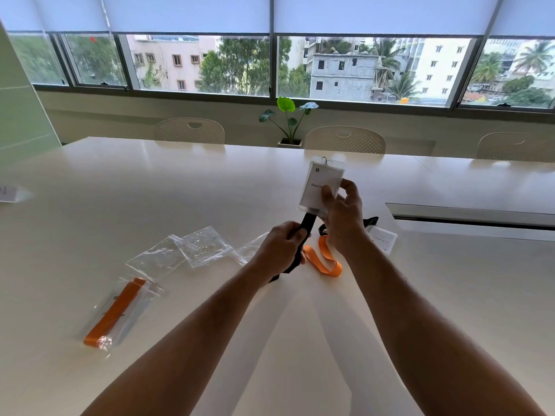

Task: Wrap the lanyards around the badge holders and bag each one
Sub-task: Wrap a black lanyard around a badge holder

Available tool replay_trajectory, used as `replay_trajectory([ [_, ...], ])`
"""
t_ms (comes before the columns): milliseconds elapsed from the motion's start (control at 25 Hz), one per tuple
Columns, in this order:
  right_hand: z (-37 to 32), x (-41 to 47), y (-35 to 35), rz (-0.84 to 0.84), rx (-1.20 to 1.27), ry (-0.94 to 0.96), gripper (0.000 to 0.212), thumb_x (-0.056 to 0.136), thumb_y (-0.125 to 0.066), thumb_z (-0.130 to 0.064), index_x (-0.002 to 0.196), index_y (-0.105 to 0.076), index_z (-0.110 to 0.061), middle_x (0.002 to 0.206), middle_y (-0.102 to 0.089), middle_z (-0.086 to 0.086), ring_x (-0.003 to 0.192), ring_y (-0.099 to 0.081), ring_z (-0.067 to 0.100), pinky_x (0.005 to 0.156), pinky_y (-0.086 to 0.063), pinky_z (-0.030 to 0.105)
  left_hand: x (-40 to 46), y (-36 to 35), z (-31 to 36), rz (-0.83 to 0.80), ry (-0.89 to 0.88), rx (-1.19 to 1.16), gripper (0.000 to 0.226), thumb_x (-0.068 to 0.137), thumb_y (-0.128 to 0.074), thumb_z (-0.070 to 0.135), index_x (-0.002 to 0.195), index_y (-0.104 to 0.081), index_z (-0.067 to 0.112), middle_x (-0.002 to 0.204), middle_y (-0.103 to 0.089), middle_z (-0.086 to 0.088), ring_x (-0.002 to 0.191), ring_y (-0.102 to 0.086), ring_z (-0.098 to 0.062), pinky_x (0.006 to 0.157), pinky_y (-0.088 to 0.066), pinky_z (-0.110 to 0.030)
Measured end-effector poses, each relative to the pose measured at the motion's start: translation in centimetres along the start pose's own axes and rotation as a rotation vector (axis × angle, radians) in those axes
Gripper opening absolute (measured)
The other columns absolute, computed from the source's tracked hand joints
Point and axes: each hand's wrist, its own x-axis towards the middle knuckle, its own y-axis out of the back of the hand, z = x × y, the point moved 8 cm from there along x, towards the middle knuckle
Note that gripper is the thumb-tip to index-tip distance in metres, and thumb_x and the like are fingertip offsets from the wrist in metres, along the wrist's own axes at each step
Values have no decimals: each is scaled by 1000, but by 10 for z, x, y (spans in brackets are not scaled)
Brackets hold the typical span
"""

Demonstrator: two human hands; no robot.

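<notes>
Tabletop (150, 181): empty bags (192, 247) mid-left, one bagged orange lanyard (115, 310) nearer the front-left. Right hand (342, 217) pinches the badge holder (321, 184) upright; left hand (280, 250) grasps its black lanyard (306, 223) taut, likely for wrapping.

I am in an office meeting room. I sit at a long white conference table (150, 187) with a recessed cable tray (468, 216) set into its top. Across from me stand matching perforated-back chairs (345, 139) pushed in along the far edge. Behind them runs a wide strip of windows (270, 67) with roller blinds (186, 13) half lowered, and a small potted plant (288, 121) sits on the sill.
</notes>
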Motion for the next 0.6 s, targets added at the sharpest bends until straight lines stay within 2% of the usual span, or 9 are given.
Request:
replay_trajectory([
  [120,-1,1,6,41,-58,54,22,97,-55,-6,114,-46,-15,95,-68,4,88,-66,19,65,-58,28,-2,-5,2,-53,5,-47,16,100,-48,20,88,-60,18,56,-55,0,48,-61,-19,59,-58,-40],
  [160,-2,0,8,48,-119,86,22,96,-56,-6,113,-46,-16,93,-68,2,86,-66,16,60,-56,24,-3,-8,3,-82,10,-69,16,100,-48,19,89,-59,16,58,-53,-2,46,-59,-18,58,-59,-40],
  [280,0,-3,11,6,-288,155,21,95,-57,-5,111,-49,-18,93,-69,3,84,-67,14,63,-56,25,-5,-9,12,-148,6,-43,18,100,-49,18,89,-60,10,58,-51,-4,45,-52,-18,47,-50,-30],
  [360,5,-6,13,-35,-325,158,22,95,-57,-5,112,-51,-18,96,-69,5,84,-68,14,61,-56,22,-4,-1,22,-137,6,-40,16,98,-52,18,94,-61,6,57,-52,-3,45,-49,-17,46,-45,-29],
  [480,14,-11,11,-91,-367,167,26,95,-58,-4,115,-51,-18,99,-69,6,85,-69,14,60,-55,19,-3,12,38,-117,17,-171,13,94,-59,14,106,-59,8,60,-55,-2,47,-48,-14,45,-45,-28],
  [600,23,-15,9,-127,-404,158,27,94,-60,-4,113,-54,-22,92,-71,5,74,-70,13,59,-54,21,0,22,51,-124,14,-266,15,93,-60,7,107,-59,3,68,-61,-8,49,-51,-14,47,-46,-26],
])
